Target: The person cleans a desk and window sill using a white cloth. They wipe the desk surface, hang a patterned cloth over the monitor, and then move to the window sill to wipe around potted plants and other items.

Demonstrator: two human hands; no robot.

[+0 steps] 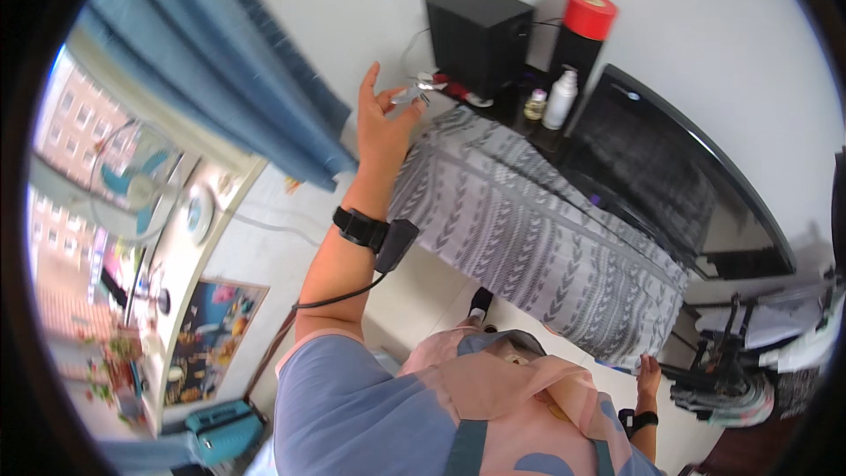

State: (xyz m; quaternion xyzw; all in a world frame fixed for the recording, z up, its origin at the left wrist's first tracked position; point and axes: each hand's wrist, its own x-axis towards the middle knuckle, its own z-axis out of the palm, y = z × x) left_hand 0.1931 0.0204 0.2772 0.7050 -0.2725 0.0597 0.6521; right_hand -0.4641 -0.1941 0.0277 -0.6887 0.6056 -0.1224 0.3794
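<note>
My left hand (386,122) is raised at the far left end of a TV stand, with a small shiny object (420,89) between its thumb and fingers. Blur keeps me from naming that object exactly. A grey and white patterned cloth (502,225) drapes over the front of the stand and hangs down towards the floor. At the cloth's lower right corner, my right hand (648,375) touches the edge; whether its fingers pinch the fabric is not clear. Both wrists wear black straps, the left one with a box and cable.
A black speaker (479,39), a red-lidded cylinder (588,16), a white pump bottle (560,100) and a small bottle (535,106) stand behind the cloth. A television (667,172) leans nearby. Blue curtains (225,66), a fan (139,192) and a teal bag (228,430) are to the left.
</note>
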